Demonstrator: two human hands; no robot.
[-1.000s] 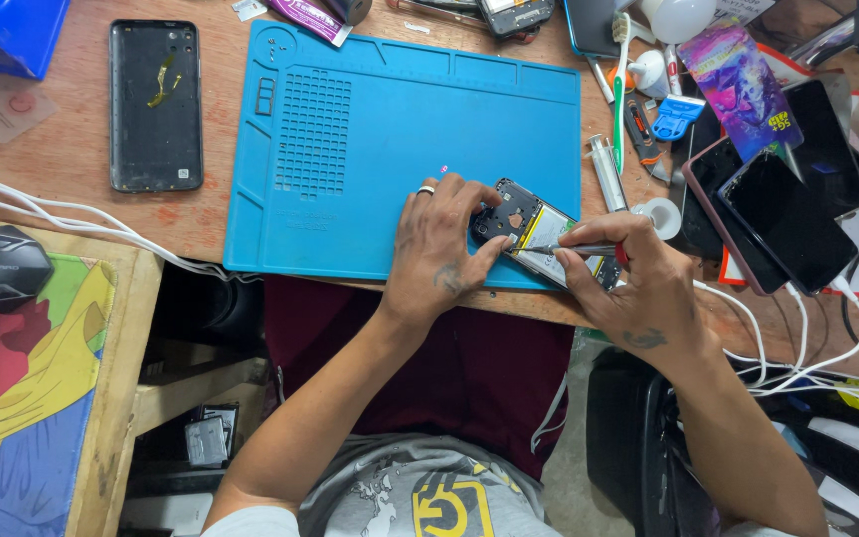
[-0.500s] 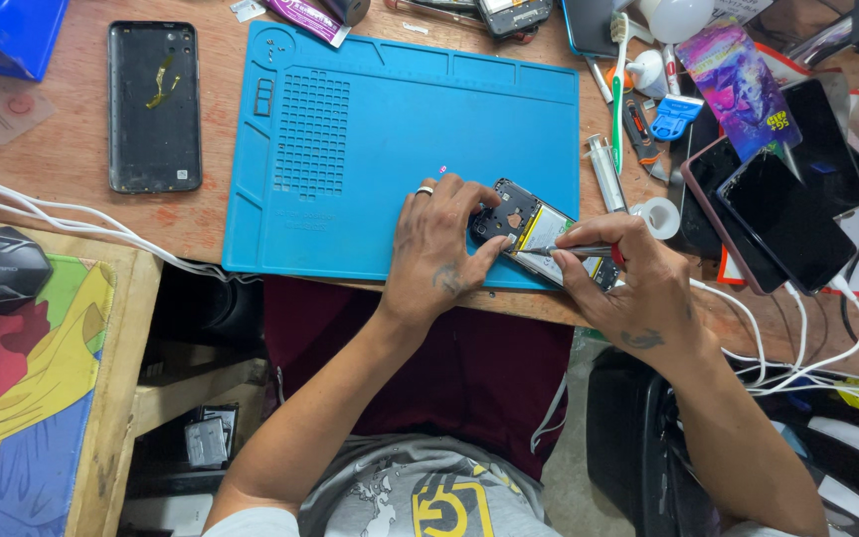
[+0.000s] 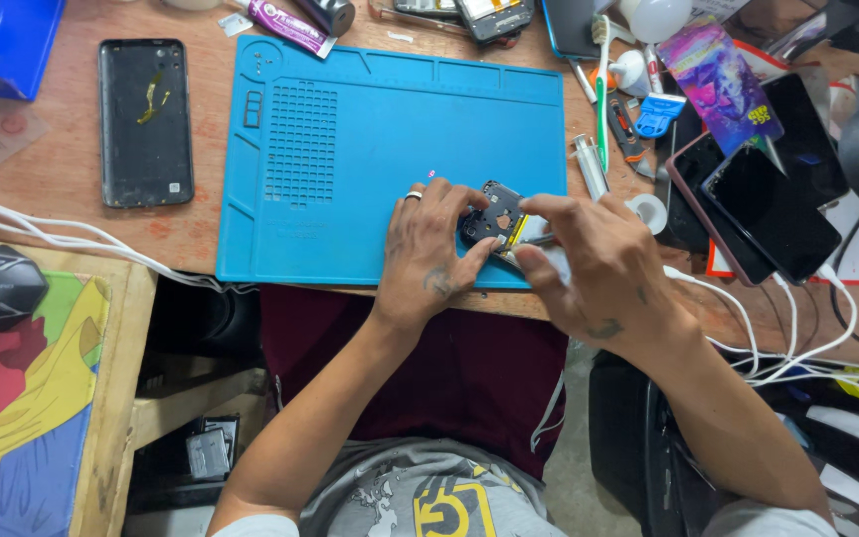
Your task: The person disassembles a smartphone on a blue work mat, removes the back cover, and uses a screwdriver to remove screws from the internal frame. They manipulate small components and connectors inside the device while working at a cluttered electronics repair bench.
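Blue mat [image 3: 370, 149]: both hands [image 3: 429, 249] pinching opened phone [image 3: 497, 217].

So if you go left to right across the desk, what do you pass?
Black phone back → blue mat → left hand → opened phone → right hand → tape roll → dark phones.

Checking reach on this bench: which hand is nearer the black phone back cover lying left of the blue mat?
Left. The left hand rests on the blue mat, right of the black back cover; the right hand is farther right.
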